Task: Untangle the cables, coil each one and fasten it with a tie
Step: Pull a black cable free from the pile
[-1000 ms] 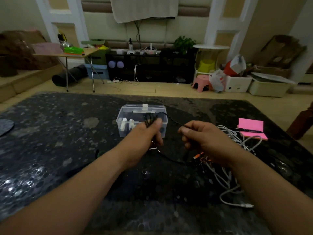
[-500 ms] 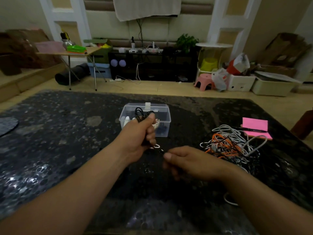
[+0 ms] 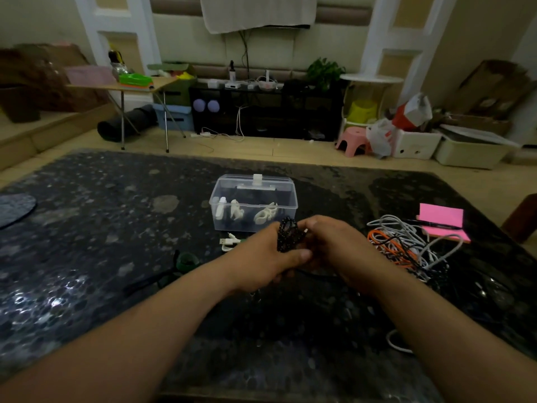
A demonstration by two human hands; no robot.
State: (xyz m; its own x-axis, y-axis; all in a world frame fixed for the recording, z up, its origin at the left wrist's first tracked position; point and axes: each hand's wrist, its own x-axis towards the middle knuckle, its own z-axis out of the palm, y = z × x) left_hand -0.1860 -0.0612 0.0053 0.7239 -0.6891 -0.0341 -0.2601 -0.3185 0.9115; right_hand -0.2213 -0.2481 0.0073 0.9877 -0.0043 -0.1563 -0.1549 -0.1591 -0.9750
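Note:
A black braided cable coil [image 3: 287, 234] stands upright between my two hands at the table's middle. My left hand [image 3: 267, 257] grips its lower part, thumb across the front. My right hand [image 3: 334, 245] closes on the coil from the right side. A tangle of white, orange and black cables [image 3: 406, 242] lies to the right of my hands. A small white cable with a USB plug [image 3: 229, 242] lies just left of my left hand. A clear plastic box [image 3: 255, 181] holding white ties stands behind the hands.
A pink notepad [image 3: 441, 219] with a black pen lies at the right edge of the dark speckled table [image 3: 101, 228]. A small green and black object [image 3: 186, 261] lies to the left of my left forearm. A white cable loop [image 3: 398, 343] shows beside my right forearm.
My right hand has moved up from the table and joined my left hand on the black coil. The coil sits lower and closer to me than before.

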